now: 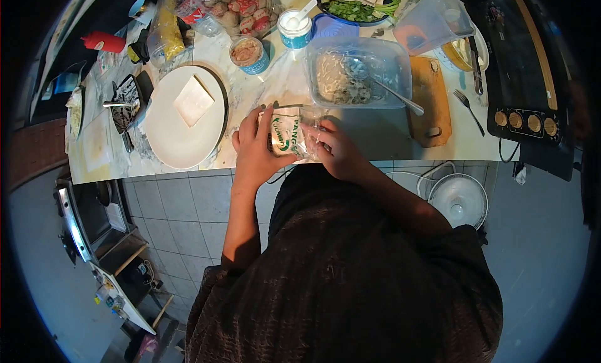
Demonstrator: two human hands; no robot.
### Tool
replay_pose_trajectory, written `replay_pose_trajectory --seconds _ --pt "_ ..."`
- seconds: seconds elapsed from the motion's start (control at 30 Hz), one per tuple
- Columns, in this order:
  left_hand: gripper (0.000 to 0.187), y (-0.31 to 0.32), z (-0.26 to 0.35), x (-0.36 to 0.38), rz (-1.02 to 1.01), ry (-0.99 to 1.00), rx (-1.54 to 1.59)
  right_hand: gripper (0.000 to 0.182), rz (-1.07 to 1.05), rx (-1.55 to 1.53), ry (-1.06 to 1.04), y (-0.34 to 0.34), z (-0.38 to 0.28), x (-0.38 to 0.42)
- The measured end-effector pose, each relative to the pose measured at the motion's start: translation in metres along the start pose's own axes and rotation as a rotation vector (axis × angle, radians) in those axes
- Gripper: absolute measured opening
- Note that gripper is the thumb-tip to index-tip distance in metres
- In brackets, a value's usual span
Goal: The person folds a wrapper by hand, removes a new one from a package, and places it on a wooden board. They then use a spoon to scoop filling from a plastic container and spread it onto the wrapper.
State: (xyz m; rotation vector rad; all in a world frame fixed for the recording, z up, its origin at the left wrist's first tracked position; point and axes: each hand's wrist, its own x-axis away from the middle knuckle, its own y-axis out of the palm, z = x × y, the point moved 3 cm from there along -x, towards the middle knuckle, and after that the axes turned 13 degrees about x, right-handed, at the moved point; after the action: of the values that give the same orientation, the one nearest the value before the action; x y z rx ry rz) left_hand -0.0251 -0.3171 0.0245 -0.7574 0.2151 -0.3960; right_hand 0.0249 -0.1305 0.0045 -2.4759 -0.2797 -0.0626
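Observation:
A clear plastic packet of wonton wrappers (286, 135), with green lettering, lies at the table's front edge between my hands. My left hand (255, 147) is closed over its left side, fingers on top and thumb along the near edge. At the packet's right end, my right hand (337, 151) pinches the loose, crinkled plastic with curled fingers. To the left, a square white wrapper sheet or thin stack (194, 101) rests on a large white plate (164, 134). Beyond my right hand stands a clear plastic tub (400, 72) holding a pale, greyish mixture and a metal spoon (399, 97).
Behind the packet are an open tub of brownish paste (249, 55) and a white tub (294, 30) with a spoon. A wooden cutting board (432, 122), a fork (468, 111) and a black oven (529, 81) stand right. A black pan (128, 103) sits left.

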Motion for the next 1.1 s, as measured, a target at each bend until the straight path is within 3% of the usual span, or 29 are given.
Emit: replay_pose_trajectory --seconds 0.3,0.4,0.47,0.57,0.77,1.1 --pt "0.109 0.000 -0.001 0.000 -0.019 -0.013 0.015 0.042 0.014 -0.036 0.060 0.002 -0.001 0.000" --pt "0.109 -0.001 -0.001 0.000 -0.028 -0.016 0.023 0.039 -0.033 -0.189 0.075 0.002 0.002 -0.004" --pt "0.108 0.001 -0.002 0.001 -0.036 -0.021 0.029 0.039 -0.131 -0.479 0.282 0.009 0.011 -0.006" --pt "0.108 0.001 -0.003 0.003 -0.030 -0.014 0.013 0.034 -0.055 -0.624 0.301 0.023 0.024 -0.012" --pt "0.108 -0.001 0.001 0.002 -0.045 -0.014 0.012 0.018 -0.071 -0.257 0.376 0.011 0.011 -0.028" --pt "0.113 -0.001 0.000 0.001 -0.060 -0.042 -0.007 0.016 0.020 -0.562 0.456 0.019 0.012 -0.019"
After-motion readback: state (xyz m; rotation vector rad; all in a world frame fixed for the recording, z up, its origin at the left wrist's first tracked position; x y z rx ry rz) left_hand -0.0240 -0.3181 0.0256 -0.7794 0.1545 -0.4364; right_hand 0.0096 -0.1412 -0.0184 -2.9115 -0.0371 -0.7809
